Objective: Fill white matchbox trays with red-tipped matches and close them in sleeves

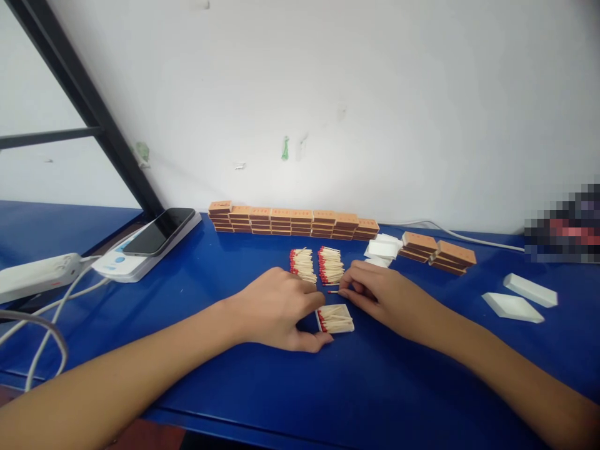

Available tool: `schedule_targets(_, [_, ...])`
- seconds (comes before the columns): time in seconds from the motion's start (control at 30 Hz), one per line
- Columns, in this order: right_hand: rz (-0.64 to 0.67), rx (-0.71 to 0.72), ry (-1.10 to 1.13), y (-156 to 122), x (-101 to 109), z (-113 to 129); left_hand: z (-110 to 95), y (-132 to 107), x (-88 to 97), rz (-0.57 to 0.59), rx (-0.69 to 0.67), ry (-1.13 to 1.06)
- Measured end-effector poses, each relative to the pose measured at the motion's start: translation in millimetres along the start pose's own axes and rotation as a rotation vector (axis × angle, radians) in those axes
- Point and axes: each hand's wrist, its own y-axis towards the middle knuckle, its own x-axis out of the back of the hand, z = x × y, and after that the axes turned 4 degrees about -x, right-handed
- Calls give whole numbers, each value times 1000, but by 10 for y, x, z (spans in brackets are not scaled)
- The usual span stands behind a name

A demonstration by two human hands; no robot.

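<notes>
My left hand (pixel 281 309) curves around the left end of a white matchbox tray (pixel 347 330), thumb along its near side and index finger at its far corner. Red-tipped matches (pixel 334 317) lie inside that tray. Just beyond it, my right hand (pixel 379 297) is closed, its thumb and fingertips pinching a single match (pixel 332 292) whose red head points left. Two heaps of matches, a left heap (pixel 304 262) and a right heap (pixel 330 265), lie on the blue table (pixel 262 387) past my hands, heads to the left. My left fingers partly cover the left heap.
A long row of stacked matchboxes (pixel 290 223) runs along the wall. Two shorter stacks (pixel 438 251) stand at right, beside a pile of white trays (pixel 383 248). Two white pieces (pixel 513 307) lie far right. A phone (pixel 162 231) rests on a white device at left, near cables and a power strip (pixel 40 277).
</notes>
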Motion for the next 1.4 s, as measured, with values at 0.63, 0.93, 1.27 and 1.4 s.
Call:
schedule_targets(0.63, [-75,14,6,-14,54,52,15,-6,-7,-3,24,17])
schedule_targets(0.93, [-10,47,105,-74,94,317,20,-17,-9,-21,58,32])
schedule_targets(1.27, [-82,-35,-68,16,132,-114,17,-16,-11,-14,39,6])
schedule_targets(1.4, [-40,-42,-63,21,106,-121,20,-21,-15,3,40,5])
